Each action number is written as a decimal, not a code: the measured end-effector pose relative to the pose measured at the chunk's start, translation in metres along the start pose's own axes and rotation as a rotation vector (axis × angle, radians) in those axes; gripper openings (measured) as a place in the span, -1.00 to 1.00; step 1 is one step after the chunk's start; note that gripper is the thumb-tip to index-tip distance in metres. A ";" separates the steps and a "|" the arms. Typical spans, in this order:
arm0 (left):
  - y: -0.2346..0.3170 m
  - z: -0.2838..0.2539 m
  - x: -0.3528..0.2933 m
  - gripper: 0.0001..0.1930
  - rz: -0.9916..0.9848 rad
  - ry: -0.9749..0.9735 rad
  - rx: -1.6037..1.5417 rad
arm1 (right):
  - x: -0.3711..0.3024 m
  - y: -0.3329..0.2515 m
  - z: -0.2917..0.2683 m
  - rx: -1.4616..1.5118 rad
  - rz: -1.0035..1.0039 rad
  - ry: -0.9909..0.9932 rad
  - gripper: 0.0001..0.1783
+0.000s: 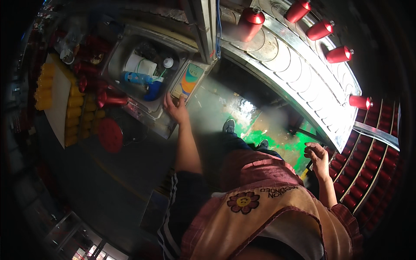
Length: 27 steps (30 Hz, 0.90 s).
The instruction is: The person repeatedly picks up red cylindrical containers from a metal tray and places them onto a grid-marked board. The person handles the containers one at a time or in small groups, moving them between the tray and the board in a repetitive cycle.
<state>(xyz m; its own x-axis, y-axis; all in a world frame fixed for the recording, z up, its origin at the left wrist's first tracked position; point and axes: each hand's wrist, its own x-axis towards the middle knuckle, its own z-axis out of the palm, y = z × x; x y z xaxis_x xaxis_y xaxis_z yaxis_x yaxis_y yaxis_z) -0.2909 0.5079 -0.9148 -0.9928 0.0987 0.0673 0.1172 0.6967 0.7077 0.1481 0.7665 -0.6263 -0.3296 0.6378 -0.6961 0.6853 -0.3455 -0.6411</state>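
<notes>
A smartphone [188, 81] with a lit, colourful screen lies on the metal ledge beside a sink. My left hand [175, 108] is at its near end, fingertips touching the phone's lower edge; the fingers are bent and apart, not wrapped round it. Out to the right, my right hand [317, 155] hangs in the air with loosely curled, parted fingers and nothing visible in them. It is nearest to the corner of a brightly lit metal conveyor [299, 71], where several glossy red bottles [251, 24] stand.
The steel sink [117, 56] holds a blue-labelled bottle [138, 78], a white container and other items. Yellow bottles [73, 112] are stacked at left, near a red round stool [110, 135]. Rows of red bottles [364, 175] fill racks at right. A metal post [203, 30] rises beside the conveyor.
</notes>
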 end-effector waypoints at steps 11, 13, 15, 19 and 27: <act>-0.025 -0.006 -0.014 -0.58 -0.332 0.053 -0.866 | -0.025 0.031 -0.011 0.127 0.049 0.076 -0.78; -0.025 -0.001 -0.011 -0.58 -0.280 -0.014 -0.807 | -0.028 0.036 -0.011 0.151 0.057 0.091 -0.79; -0.023 0.004 -0.008 -0.55 -0.195 0.013 -0.571 | -0.030 0.039 -0.010 0.187 0.024 0.077 -0.78; -0.022 0.009 -0.007 -0.50 -0.111 0.020 -0.517 | -0.032 0.044 -0.010 0.179 0.070 0.103 -0.78; -0.028 0.008 -0.008 -0.57 -0.110 0.073 -0.508 | -0.035 0.057 -0.019 0.227 0.016 0.107 -0.78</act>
<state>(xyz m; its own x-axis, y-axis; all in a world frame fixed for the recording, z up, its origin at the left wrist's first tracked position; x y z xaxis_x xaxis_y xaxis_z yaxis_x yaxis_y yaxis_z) -0.2865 0.4929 -0.9408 -0.9998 -0.0184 0.0092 0.0040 0.2657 0.9640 0.2111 0.7373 -0.6329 -0.2409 0.6966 -0.6758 0.5224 -0.4938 -0.6952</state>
